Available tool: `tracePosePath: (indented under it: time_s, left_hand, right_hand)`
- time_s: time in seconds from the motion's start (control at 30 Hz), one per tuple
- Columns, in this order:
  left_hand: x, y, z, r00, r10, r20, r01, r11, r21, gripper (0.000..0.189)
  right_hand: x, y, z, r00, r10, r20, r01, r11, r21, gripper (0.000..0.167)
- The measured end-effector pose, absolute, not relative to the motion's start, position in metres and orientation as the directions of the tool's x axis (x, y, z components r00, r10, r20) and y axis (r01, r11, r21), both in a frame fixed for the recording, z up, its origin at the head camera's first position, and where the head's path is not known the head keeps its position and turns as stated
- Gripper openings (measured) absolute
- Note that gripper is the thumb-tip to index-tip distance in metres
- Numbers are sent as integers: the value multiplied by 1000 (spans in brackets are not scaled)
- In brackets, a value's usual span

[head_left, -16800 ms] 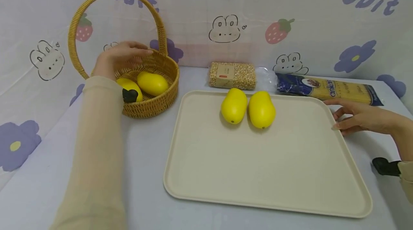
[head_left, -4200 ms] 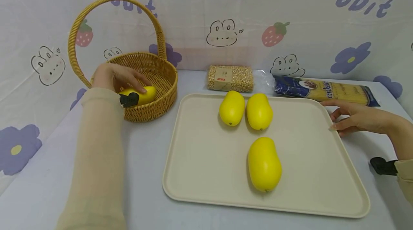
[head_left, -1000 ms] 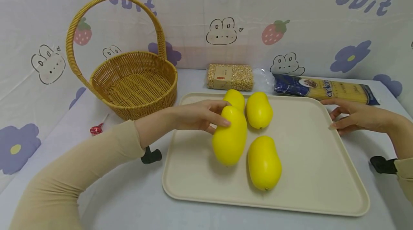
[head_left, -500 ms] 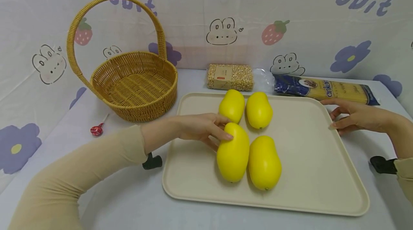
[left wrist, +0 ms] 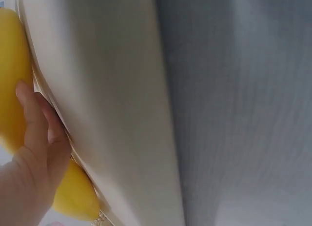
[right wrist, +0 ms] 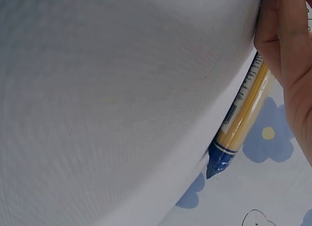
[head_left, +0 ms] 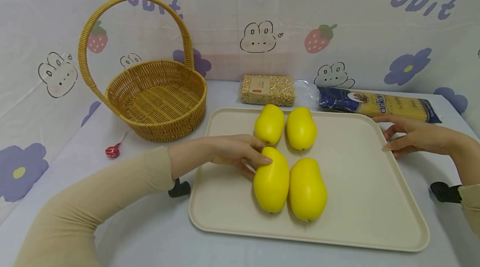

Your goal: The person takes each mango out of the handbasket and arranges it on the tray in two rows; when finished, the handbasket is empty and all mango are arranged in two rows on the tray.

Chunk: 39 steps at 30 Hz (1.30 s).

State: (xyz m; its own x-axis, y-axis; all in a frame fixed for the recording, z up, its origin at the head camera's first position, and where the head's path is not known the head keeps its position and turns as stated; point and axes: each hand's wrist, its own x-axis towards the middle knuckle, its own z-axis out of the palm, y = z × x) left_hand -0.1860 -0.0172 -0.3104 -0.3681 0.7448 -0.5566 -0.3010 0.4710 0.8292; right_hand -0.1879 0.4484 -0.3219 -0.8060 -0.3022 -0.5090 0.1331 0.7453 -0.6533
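Note:
My left hand point(head_left: 236, 153) holds a yellow mango point(head_left: 271, 181), thumb on its upper side and fingers round its left. That mango lies at the middle of the beige tray point(head_left: 360, 200), right beside another mango point(head_left: 308, 190). Farther back on the tray lie a left mango point(head_left: 269, 124) and a right mango point(head_left: 301, 128). In the left wrist view, the held mango point(left wrist: 12, 79) meets the thumb at the left edge. My right hand point(head_left: 420, 135) grips the tray's right rim near the back corner, its thumb at the edge and its fingers curled.
A wicker basket point(head_left: 161, 131) with a tall handle stands at the back left, its woven bottom showing. A red-wrapped lollipop point(head_left: 112, 150) lies in front of it. Behind the tray are a bag of yellow grains point(head_left: 277, 92) and a pack of spaghetti point(head_left: 397, 106).
Two mangoes have gone from basket to tray since the oldest frame. Over the last second my left hand has lowered the latter toward me beside the front mango. My right hand stays put.

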Motion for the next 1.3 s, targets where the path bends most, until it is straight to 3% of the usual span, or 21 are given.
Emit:
tracePosePath:
  time_s: [0.33, 0.8, 1.07, 1.2, 1.3]
  left_hand:
    - [-189, -18, -313, -413, 700, -583, -333, 480, 812, 24]
    - [-190, -22, -311, -482, 632, -607, -347, 498, 795, 41]
    - [-189, -31, -307, -524, 624, -579, -283, 514, 810, 40]
    - [-188, -38, -297, -642, 597, -480, -155, 512, 845, 35]
    - [-185, -42, -288, -767, 580, -276, 114, 545, 830, 33]
  right_hand:
    - [-188, 449, -322, -807, -301, -508, 130, 748, -651, 77]
    - [-189, 448, -320, -805, -308, -507, 117, 756, -644, 79]
    - [-186, 437, -310, -816, -258, -517, 76, 839, -538, 84]
    - [-182, 426, -291, -916, -196, -349, -44, 916, -399, 68]
    - [-177, 413, -275, -989, -126, -82, -99, 956, -277, 55]
